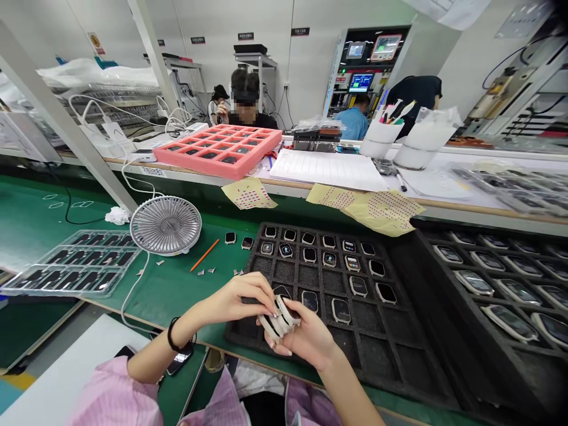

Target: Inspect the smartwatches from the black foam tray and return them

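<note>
Head view: both hands low centre, over front edge of black foam tray (235,337). L hand (235,299), black band on wrist (177,334), fingers curled over top of pale watch case (280,319). R hand (302,337) comes in from below, fingers wrapped under & round same piece. Grip on both sides = closed, narrow, holding the case btw them; rounded glossy rim shows, rest hidden by fingers, can't tell if more than one piece.

Foam tray has square pockets w/ rounded-corner watch bodies, dark glass faces, some lit; a few pockets bare. Second dark tray (426,234) on right, rows of larger pale-rimmed watch bodies (474,283) in pockets.

Green mat desk (177,302) left of hands: 2 small watch bodies (229,238) side by side, orange pencil (205,255), paper scraps, white mesh fan (166,225), clear ribbed plastic tray (75,266) w/ dark pieces. Phone (180,359) just under L forearm, pink sleeve (115,393).

Further up: yellow sheets w/ dotted stickers (381,212), lined pad (328,170), pink foam tray (217,151) w/ dark pieces in grid, white pen cup (381,139). Co-worker (246,106) sits across desk, face blurred.
</note>
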Action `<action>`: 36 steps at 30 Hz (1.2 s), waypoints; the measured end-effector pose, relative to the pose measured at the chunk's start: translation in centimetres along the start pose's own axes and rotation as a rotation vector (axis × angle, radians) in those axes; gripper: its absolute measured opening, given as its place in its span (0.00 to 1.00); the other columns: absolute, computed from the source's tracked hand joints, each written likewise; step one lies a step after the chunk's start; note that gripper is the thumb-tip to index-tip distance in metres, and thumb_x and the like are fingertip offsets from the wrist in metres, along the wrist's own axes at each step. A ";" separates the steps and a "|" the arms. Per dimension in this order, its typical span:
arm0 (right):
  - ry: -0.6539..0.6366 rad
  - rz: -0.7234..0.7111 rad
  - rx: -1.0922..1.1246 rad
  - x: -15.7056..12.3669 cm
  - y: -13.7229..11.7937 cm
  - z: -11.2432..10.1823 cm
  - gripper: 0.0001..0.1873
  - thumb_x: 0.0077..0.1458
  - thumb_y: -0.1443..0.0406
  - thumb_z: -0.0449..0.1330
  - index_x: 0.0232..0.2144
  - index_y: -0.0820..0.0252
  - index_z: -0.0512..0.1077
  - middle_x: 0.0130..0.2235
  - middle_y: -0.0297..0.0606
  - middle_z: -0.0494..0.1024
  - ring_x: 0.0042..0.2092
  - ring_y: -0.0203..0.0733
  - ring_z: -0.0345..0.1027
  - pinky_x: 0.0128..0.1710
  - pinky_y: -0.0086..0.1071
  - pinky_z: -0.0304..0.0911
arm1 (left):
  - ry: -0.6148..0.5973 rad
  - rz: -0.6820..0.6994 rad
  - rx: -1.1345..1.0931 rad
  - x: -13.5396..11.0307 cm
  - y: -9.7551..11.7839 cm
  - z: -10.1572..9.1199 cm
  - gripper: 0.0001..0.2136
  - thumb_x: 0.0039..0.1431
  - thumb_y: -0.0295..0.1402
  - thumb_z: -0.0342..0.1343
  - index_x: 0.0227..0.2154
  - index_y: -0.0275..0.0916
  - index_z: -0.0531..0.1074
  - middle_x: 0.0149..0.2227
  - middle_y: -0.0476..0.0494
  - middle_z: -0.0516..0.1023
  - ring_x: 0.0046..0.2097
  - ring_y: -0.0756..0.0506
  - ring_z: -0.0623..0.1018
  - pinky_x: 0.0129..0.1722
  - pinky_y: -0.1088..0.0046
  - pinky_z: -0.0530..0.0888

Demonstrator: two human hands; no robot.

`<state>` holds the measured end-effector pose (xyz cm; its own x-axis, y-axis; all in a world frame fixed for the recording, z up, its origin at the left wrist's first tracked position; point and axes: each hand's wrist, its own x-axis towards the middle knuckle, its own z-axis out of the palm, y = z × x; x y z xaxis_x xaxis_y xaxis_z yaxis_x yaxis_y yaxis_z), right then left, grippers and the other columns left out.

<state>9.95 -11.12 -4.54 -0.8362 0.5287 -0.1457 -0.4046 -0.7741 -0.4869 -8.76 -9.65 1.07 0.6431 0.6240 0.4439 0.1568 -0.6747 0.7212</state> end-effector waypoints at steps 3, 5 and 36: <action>-0.044 0.035 0.014 0.0 0.1 -0.1 0.19 0.55 0.54 0.56 0.36 0.65 0.70 0.32 0.44 0.78 0.25 0.40 0.69 0.16 0.25 0.46 | -0.020 0.000 -0.017 0.2 0.4 -0.5 0.04 0.58 0.29 0.60 0.33 0.38 0.80 0.32 0.41 0.80 0.37 0.47 0.76 0.40 0.71 0.72; -0.048 0.023 0.029 0.0 0.0 -0.1 0.19 0.54 0.54 0.56 0.39 0.65 0.70 0.32 0.43 0.78 0.25 0.40 0.70 0.16 0.25 0.46 | -0.005 -0.002 -0.012 0.2 0.6 -0.7 0.04 0.58 0.29 0.59 0.33 0.38 0.80 0.32 0.41 0.80 0.37 0.47 0.76 0.40 0.71 0.72; 0.273 -0.120 -0.136 0.4 2.5 -0.9 0.34 0.48 0.54 0.64 0.55 0.61 0.62 0.30 0.36 0.76 0.26 0.42 0.73 0.17 0.26 0.56 | 0.020 -0.388 -0.008 -3.1 -5.5 0.3 0.17 0.55 0.46 0.59 0.25 0.38 0.61 0.31 0.48 0.68 0.33 0.49 0.68 0.32 0.75 0.67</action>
<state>8.91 -12.51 -6.54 -0.6481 0.7012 -0.2971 -0.4257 -0.6571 -0.6221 -11.37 -7.96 -4.40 0.5223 0.8400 0.1471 0.3796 -0.3835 0.8419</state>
